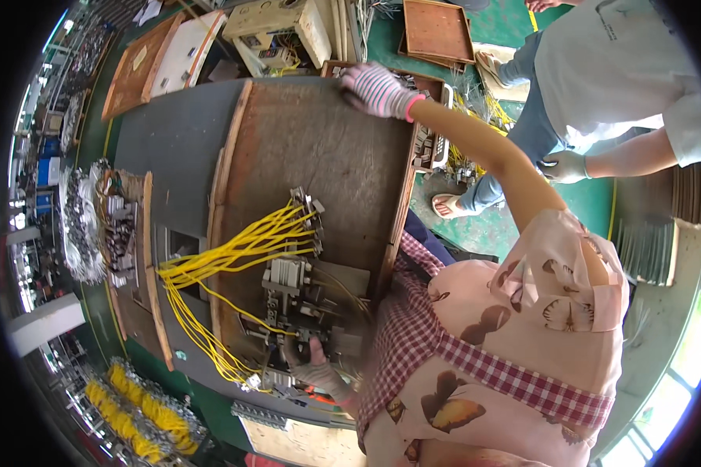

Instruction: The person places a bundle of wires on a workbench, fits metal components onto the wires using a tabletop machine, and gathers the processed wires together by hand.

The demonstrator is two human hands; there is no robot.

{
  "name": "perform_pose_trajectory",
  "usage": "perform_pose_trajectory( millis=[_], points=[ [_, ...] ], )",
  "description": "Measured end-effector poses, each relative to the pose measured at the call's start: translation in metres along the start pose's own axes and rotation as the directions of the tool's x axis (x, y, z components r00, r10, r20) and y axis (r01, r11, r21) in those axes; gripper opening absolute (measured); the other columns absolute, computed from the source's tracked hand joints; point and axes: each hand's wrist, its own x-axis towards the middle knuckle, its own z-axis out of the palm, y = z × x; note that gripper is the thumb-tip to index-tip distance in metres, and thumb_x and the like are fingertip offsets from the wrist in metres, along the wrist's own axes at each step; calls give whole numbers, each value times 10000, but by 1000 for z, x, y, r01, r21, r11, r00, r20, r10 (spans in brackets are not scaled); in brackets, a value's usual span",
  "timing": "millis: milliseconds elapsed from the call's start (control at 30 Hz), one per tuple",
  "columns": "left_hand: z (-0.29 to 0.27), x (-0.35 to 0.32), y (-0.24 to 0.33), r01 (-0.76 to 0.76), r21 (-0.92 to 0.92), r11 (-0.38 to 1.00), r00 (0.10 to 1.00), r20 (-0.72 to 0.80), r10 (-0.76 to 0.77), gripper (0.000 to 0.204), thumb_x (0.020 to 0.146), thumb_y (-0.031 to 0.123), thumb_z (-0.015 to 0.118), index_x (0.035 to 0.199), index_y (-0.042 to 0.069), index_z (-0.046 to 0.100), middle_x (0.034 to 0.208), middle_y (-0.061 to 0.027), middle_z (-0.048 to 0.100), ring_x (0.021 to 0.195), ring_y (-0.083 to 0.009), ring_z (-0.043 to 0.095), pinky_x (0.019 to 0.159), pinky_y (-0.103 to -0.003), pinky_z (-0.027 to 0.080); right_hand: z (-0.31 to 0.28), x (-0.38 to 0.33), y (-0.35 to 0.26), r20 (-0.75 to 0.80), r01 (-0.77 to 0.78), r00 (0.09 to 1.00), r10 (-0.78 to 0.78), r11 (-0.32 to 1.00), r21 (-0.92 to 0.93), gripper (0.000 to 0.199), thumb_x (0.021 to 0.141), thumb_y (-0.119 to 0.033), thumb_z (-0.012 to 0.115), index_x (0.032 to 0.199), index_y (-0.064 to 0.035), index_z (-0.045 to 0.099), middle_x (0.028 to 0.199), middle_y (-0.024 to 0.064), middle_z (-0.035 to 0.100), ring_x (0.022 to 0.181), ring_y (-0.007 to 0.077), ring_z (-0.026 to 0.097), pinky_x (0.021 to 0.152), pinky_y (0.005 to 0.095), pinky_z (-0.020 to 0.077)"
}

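My left hand (323, 376), in a glove, is low in the view at a metal clamping fixture (287, 284). Its thumb is raised and its fingers curl by the fixture's lower part, where a single yellow cable ends; what they grip is too small to make out. My right hand (378, 89), in a striped glove, reaches to the top edge of the bench, beside a tray of small metal parts (424, 148). Motion blurs its fingers. A bundle of yellow cables (234, 261) fans out over the bench, with metal connectors (308, 204) at its ends.
The wooden bench top (311, 140) has raised wooden edges. A co-worker (623, 70) stands at the upper right, near more yellow cables (483, 117). A beige machine box (276, 31) stands beyond the bench. Racks of yellow cables (144, 409) are at lower left.
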Motion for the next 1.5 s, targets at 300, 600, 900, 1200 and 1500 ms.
perform_pose_trajectory(
  millis=[300, 600, 900, 1200, 1500],
  points=[
    [-8, 57, -52, 415, -859, -300, 864, 475, -164, 481, 893, 395, 622, 1319, 208, 500, 844, -22, 554, 732, -129, 510, 658, -239, 391, 10, 30, 25, -158, -107, 984, 78, 978, -180, 392, 769, -255, 673, 1129, -139, 569, 1118, 100, 587, 1041, 297, 559, 915, 442, 419],
    [-1, 55, -77, 370, 205, -906, 684, 600, 415, 539, 712, 230, 840, 1138, -27, 630, 1035, -111, 684, 935, -172, 634, 856, -295, 483, -107, -9, -260, -196, 463, 824, -531, 432, 774, 352, 809, -11, 659, 1154, -56, 606, 1004, 117, 646, 945, 291, 610, 832, 353, 482],
    [2, 41, -79, 82, 796, -600, 702, 382, 601, 534, 766, 171, 816, 1201, -33, 582, 990, -71, 667, 879, -123, 628, 789, -257, 525, -87, -50, -365, 303, -254, 778, -551, 164, 953, 375, 880, -234, 682, 1184, -37, 585, 1025, 133, 644, 926, 228, 625, 804, 315, 504],
    [9, 42, -53, 74, 815, -575, 647, 399, 649, 493, 769, 205, 814, 1142, -49, 614, 1007, -95, 674, 893, -137, 626, 821, -283, 520, -96, -34, -380, 148, 417, 609, -779, 474, 776, 884, 569, -402, 856, 1260, -19, 461, 1177, 188, 518, 1104, 377, 510, 926, 426, 434],
    [15, 61, -57, 102, 708, -699, 632, 496, 595, 430, 773, 160, 789, 1119, -31, 618, 1024, -103, 652, 937, -184, 615, 847, -318, 515, -87, -28, -386, 211, 432, 627, -750, 560, 707, 722, 607, -341, 819, 1209, -89, 510, 1171, 138, 520, 1122, 328, 491, 954, 442, 399]
  ],
)
